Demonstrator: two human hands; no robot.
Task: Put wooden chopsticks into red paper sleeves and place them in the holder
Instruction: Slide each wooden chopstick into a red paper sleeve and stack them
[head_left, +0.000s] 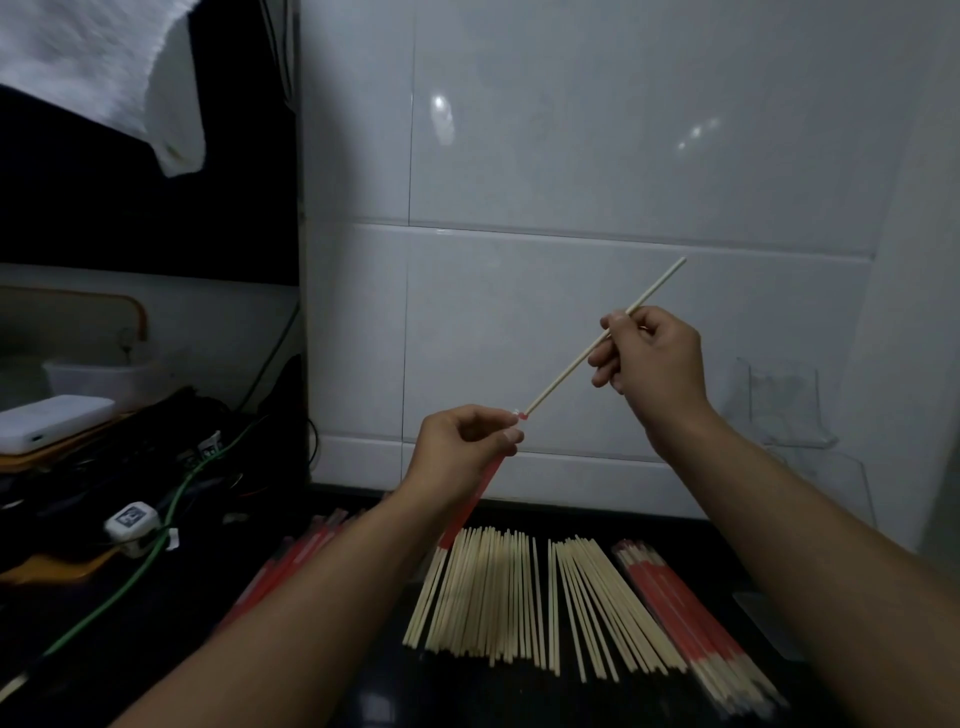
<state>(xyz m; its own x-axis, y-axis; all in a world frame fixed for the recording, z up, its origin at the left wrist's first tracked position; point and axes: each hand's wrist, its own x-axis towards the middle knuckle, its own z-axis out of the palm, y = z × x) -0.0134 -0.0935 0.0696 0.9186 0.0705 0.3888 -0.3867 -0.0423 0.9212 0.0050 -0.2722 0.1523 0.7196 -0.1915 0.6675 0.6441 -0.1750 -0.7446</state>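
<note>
- While the right hand (652, 358) pinches a bare wooden chopstick (571, 364) near its upper half, the stick slants down-left, lower tip at the mouth of a red paper sleeve (470, 506)
- left hand (462, 447) grips the sleeve's top between thumb and curled fingers; sleeve hangs down-left behind the wrist, a chopstick end showing out of its bottom
- both raised above the loose chopstick pile (514, 597), which is fanned on the dark counter (363, 696)
- right of the pile: bundle of sleeved chopsticks (685, 618), red wraps, bare tips toward camera
- left of the pile: more red sleeves (291, 566), partly hidden by the left forearm
- behind the pile: white tiled wall (571, 156); clear plastic holder (789, 405) on it, far right
- far left of the pile: green cable (156, 551), white power bank (52, 421), white cloth (104, 67) hanging up top
</note>
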